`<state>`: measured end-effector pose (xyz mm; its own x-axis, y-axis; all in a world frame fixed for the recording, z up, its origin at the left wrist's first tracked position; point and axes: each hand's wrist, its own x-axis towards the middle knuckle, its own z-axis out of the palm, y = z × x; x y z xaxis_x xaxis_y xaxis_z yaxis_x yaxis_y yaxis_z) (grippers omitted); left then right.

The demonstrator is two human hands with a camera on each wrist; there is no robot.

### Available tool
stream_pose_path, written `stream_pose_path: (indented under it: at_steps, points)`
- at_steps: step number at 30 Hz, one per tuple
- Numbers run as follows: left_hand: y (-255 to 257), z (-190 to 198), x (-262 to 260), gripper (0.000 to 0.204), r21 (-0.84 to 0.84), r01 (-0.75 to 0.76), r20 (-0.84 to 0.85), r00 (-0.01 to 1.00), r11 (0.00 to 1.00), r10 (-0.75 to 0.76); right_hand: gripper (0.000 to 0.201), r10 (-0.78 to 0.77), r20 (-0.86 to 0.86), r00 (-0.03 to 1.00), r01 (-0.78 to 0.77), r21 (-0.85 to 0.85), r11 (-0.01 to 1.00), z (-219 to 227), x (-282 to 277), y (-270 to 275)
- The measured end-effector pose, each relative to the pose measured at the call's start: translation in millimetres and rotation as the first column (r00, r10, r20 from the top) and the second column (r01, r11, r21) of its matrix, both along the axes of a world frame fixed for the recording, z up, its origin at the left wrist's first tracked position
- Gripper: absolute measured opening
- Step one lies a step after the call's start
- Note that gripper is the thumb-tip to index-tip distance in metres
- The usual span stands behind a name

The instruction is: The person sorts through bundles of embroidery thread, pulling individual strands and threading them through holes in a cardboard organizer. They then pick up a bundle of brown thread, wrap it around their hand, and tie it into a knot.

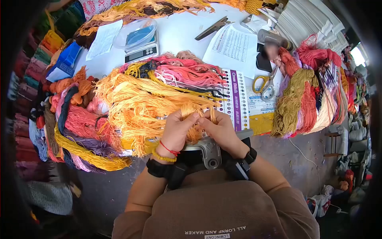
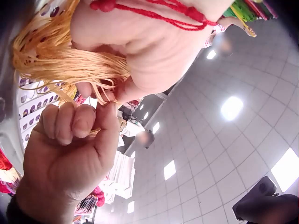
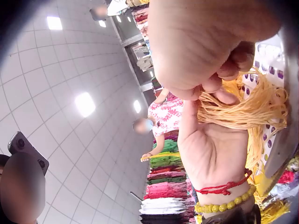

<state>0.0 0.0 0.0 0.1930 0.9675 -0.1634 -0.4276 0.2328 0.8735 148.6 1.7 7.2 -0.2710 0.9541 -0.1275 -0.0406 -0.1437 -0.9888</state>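
Both hands meet over the near edge of the table. My left hand (image 1: 176,129), with a red string and yellow beads at the wrist, grips a bundle of light orange thread (image 2: 81,67), its strands hanging looped over the fingers. My right hand (image 1: 222,133) has its fingers curled, and its thumb and forefinger pinch strands of the same thread right against the left fingertips. A big pile of matching light orange thread (image 1: 135,101) lies on the table to the left of the hands. Behind the hands is a white card with punched holes (image 1: 227,89) and a purple stripe.
Pink and red skeins (image 1: 187,69) lie behind the orange pile. Scissors with yellow handles (image 1: 262,85) rest at the right, beside hanging skeins (image 1: 296,103). A scale (image 1: 143,49) and printed sheet (image 1: 232,47) lie farther back. A metal bracket (image 1: 211,153) sits at the near edge.
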Motion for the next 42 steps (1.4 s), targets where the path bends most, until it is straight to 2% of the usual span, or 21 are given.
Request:
stream_pose_path:
  at_steps: [3,5,9,11,12,14,15,16,17,18,21,22,24,25,27,31,33,34,36,42]
  points:
    - [1.5,0.7,-2.7,0.023,0.010,0.001,0.020,1.000,1.000,-0.001,0.013,-0.018,-0.058,0.998,0.017,-0.022,1.000,2.9,-4.3,0.9]
    - [-0.5,2.3,-1.1,0.022,-0.009,0.002,0.067,0.998,1.000,-0.001,0.012,-0.084,-0.139,0.987,0.077,-0.060,0.995,5.0,-6.4,-1.2]
    - [-0.6,4.6,0.6,0.021,-0.024,-0.024,0.114,0.993,0.999,0.027,0.009,-0.138,-0.132,0.982,0.128,-0.077,0.989,1.6,-5.6,-1.2]
    - [-0.8,12.8,-0.6,0.019,-0.088,-0.014,0.224,0.974,0.996,0.034,0.011,-0.129,-0.161,0.978,0.116,-0.089,0.989,-0.3,-1.0,-0.4]
    - [-0.4,13.6,-2.2,0.019,-0.088,-0.014,0.224,0.974,0.996,0.034,0.011,-0.129,-0.161,0.978,0.116,-0.089,0.989,-2.0,1.1,0.0]
    - [0.2,14.5,-7.4,0.018,-0.128,0.007,0.342,0.939,0.992,0.037,0.016,-0.046,-0.264,0.963,0.001,-0.168,0.986,-4.5,5.7,1.3]
    - [0.7,11.2,-11.2,0.018,-0.129,0.007,0.342,0.939,0.992,0.037,0.016,-0.047,-0.264,0.963,0.001,-0.169,0.986,-2.4,7.8,1.6]
    - [1.6,5.2,-15.7,0.018,-0.111,0.058,0.440,0.898,0.992,-0.003,0.019,-0.012,-0.507,0.862,-0.144,-0.268,0.953,1.4,9.8,2.1]
    - [2.4,2.0,-18.0,0.019,-0.086,0.106,0.532,0.845,0.991,-0.045,0.023,-0.015,-0.716,0.698,-0.307,-0.317,0.897,3.7,12.6,3.7]
    - [2.5,2.0,-18.3,0.019,-0.086,0.106,0.532,0.845,0.991,-0.044,0.029,0.067,-0.811,0.581,-0.444,-0.246,0.862,2.2,17.2,6.8]
    - [2.3,3.8,-16.5,0.027,-0.008,0.131,0.508,0.855,0.991,-0.109,0.026,0.070,-0.828,0.556,-0.400,-0.193,0.896,7.4,21.1,8.8]
    - [1.0,7.0,-13.4,0.030,-0.063,0.121,0.469,0.880,0.991,-0.078,0.026,0.070,-0.828,0.556,-0.400,-0.192,0.896,8.4,20.8,9.0]
    - [-0.1,11.2,-8.3,0.032,-0.117,0.108,0.429,0.902,0.987,-0.048,0.022,0.054,-0.616,0.786,-0.227,-0.207,0.952,9.9,18.2,8.9]
    - [-0.2,12.6,-6.3,0.035,-0.150,0.096,0.389,0.921,0.984,-0.030,0.022,0.053,-0.617,0.785,-0.227,-0.207,0.952,12.1,15.3,7.9]
    - [-1.0,15.7,-3.3,0.037,-0.184,0.085,0.348,0.937,0.979,-0.016,0.019,-0.058,-0.328,0.943,-0.014,-0.214,0.977,16.4,6.8,4.6]
    - [-1.8,18.8,-0.5,0.040,-0.157,0.100,0.338,0.940,0.982,-0.042,0.020,-0.116,-0.264,0.957,0.091,-0.105,0.990,-2.4,-3.3,2.7]
    - [-1.7,18.3,0.7,0.040,-0.149,0.112,0.325,0.944,0.982,-0.058,0.019,-0.019,-0.138,0.990,0.013,-0.044,0.999,-7.2,-2.9,2.5]
    - [-1.9,17.4,1.5,0.040,-0.148,0.109,0.310,0.949,0.983,-0.058,0.019,-0.020,-0.140,0.990,0.014,-0.045,0.999,-8.2,-2.1,3.1]
    - [-1.8,17.5,3.2,0.040,-0.147,0.106,0.296,0.953,0.983,-0.059,0.022,0.038,-0.032,0.999,-0.039,-0.063,0.997,-9.0,0.2,4.8]
    - [-1.3,13.4,2.8,0.031,-0.147,0.099,0.337,0.940,0.984,-0.045,0.017,-0.006,-0.065,0.998,0.004,-0.025,1.000,-5.2,-1.7,3.4]
